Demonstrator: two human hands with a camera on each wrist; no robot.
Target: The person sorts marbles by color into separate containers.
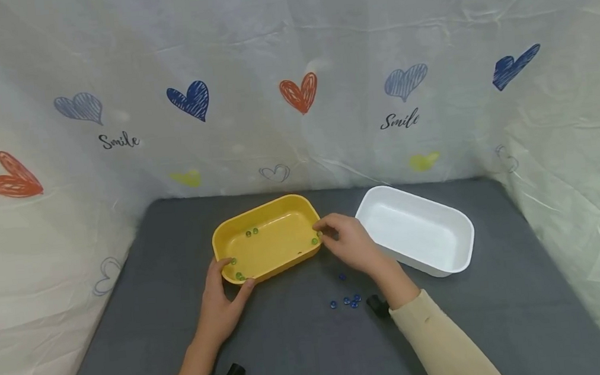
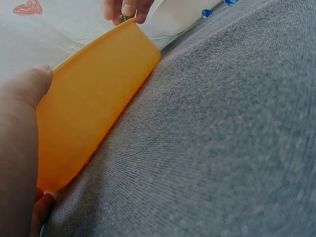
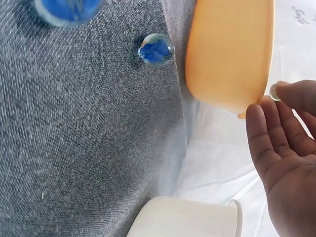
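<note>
My left hand (image 1: pixel 219 314) holds the near left corner of a yellow plastic tub (image 1: pixel 278 246), thumb on the near wall and fingers at the left rim. Several green glass marbles (image 1: pixel 255 230) lie inside it, some beside my left fingertips. At the tub's right rim, my right hand (image 1: pixel 352 245) pinches a clear marble (image 3: pixel 274 92) between thumb and fingers. In the left wrist view the marble between those right fingertips looks greenish. On the cloth below my right hand lie several blue marbles (image 1: pixel 354 305), one of them (image 3: pixel 156 49) close up in the right wrist view.
A white plastic tub (image 1: pixel 421 227) stands to the right of the yellow one, just past my right wrist. Dark grey cloth (image 1: pixel 292 343) covers the table. A pale sheet printed with hearts hangs behind and at both sides.
</note>
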